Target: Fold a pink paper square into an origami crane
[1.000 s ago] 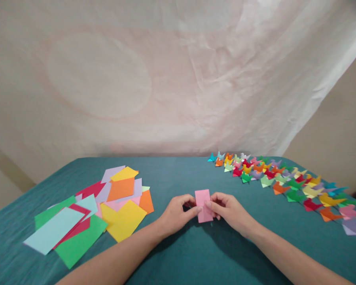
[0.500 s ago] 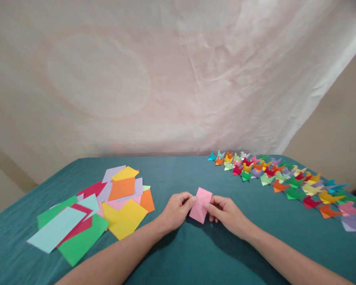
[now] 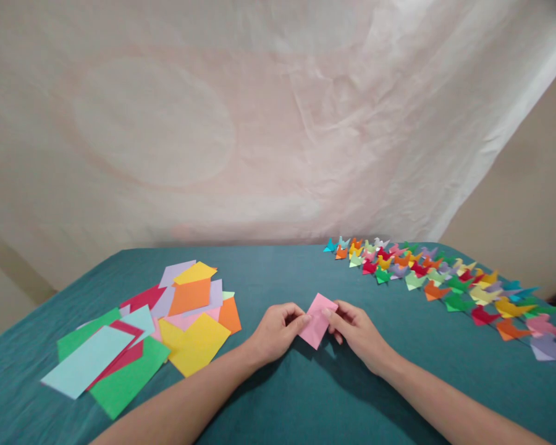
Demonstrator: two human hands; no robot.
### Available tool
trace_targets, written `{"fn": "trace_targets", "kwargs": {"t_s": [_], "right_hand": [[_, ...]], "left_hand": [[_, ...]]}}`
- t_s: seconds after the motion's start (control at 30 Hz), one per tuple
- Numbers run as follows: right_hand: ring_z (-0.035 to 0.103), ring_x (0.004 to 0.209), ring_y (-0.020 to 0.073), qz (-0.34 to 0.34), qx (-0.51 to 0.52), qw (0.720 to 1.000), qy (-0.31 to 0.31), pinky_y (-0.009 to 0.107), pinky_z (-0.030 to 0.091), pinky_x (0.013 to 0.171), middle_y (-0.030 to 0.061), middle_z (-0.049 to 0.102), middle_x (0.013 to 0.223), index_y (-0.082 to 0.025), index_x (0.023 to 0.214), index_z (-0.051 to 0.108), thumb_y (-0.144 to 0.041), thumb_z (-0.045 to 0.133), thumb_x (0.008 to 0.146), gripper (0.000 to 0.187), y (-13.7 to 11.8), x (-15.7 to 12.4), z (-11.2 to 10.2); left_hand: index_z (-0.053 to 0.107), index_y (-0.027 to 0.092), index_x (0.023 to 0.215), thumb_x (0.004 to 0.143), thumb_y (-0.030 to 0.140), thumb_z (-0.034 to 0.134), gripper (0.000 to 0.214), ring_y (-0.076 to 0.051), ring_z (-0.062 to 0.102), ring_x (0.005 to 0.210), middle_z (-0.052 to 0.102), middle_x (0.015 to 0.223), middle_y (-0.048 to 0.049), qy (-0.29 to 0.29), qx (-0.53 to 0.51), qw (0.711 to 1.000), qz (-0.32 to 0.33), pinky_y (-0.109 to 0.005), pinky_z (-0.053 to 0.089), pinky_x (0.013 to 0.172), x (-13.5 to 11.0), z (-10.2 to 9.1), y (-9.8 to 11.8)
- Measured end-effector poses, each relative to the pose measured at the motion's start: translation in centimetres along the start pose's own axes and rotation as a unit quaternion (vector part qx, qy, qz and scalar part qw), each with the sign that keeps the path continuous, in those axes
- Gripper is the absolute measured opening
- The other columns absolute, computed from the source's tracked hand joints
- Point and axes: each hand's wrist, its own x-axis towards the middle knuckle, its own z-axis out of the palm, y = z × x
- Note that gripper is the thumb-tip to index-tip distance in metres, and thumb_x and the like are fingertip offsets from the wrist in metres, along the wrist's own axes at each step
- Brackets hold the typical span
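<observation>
a person's left hand (image 3: 278, 332) and right hand (image 3: 359, 334) hold a small folded pink paper (image 3: 318, 322) between them over the middle of a table (image 3: 269, 272) covered in dark blue-green cloth. each grip is closed, thumb against fingers, the left pinching the paper near its left corner and the right near its upper right corner, with the piece turned on a slant. at left, loose sheets of coloured paper (image 3: 197, 343) overlap in a spread-out pile, a pale blue sheet (image 3: 89, 361) lying on top at the near end. at right, folded paper birds (image 3: 435, 290) in red, orange, yellow, green, pink and purple stand in close, slanting rows. a pale, creased backdrop (image 3: 269, 123) rises behind the table
</observation>
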Motion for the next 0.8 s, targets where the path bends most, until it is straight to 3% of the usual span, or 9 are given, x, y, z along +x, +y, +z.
{"fn": "trace_targets", "kwargs": {"t_s": [0.17, 0.4, 0.67, 0.8], "right_hand": [[0.032, 0.045, 0.0068, 0.02, 0.029, 0.999, 0.023, 0.022, 0.024, 0.044, -0.0064, 0.039, 0.051, -0.017, 0.068, 0.049, -0.051, 0.052, 0.082, 0.037, -0.67, -0.08, 0.09], [0.032, 0.044, 0.0075, 0.046, 0.062, 0.996, 0.04, 0.023, 0.021, 0.045, -0.0051, 0.041, 0.052, -0.017, 0.067, 0.052, -0.054, 0.052, 0.08, 0.039, -1.02, -0.06, 0.13], [0.034, 0.043, 0.0074, 0.048, 0.088, 0.994, 0.043, 0.023, 0.023, 0.045, -0.0048, 0.042, 0.05, -0.016, 0.064, 0.052, -0.052, 0.052, 0.08, 0.04, -0.64, 0.15, 0.06], [0.034, 0.043, 0.0077, 0.043, 0.091, 0.994, 0.041, 0.023, 0.024, 0.045, -0.0048, 0.042, 0.05, -0.016, 0.062, 0.051, -0.055, 0.051, 0.08, 0.043, -0.67, 0.14, 0.05]], "left_hand": [[0.065, 0.013, 0.075, 0.082, 0.033, 0.051, 0.025, -0.012, 0.051, 0.063, 0.061, 0.069, -0.0008, -0.011, -0.002, 1.0, -0.015, -0.02, 0.038, 0.058, 0.05, -0.11, -0.1], [0.067, 0.016, 0.093, 0.088, 0.034, 0.043, 0.031, -0.016, 0.056, 0.076, 0.066, 0.084, -0.0027, 0.004, -0.002, 1.0, 0.024, -0.023, 0.041, 0.069, 0.18, -0.15, -0.09], [0.062, 0.017, 0.106, 0.088, 0.036, 0.044, 0.032, -0.013, 0.051, 0.062, 0.061, 0.073, -0.0012, 0.027, 0.046, 0.998, 0.023, -0.022, 0.039, 0.06, 0.14, -0.42, -0.16], [0.054, 0.021, 0.121, 0.085, 0.036, 0.051, 0.038, -0.016, 0.055, 0.086, 0.061, 0.095, -0.0049, 0.047, 0.028, 0.996, 0.078, -0.026, 0.043, 0.075, 0.06, -0.57, 0.1]]}}
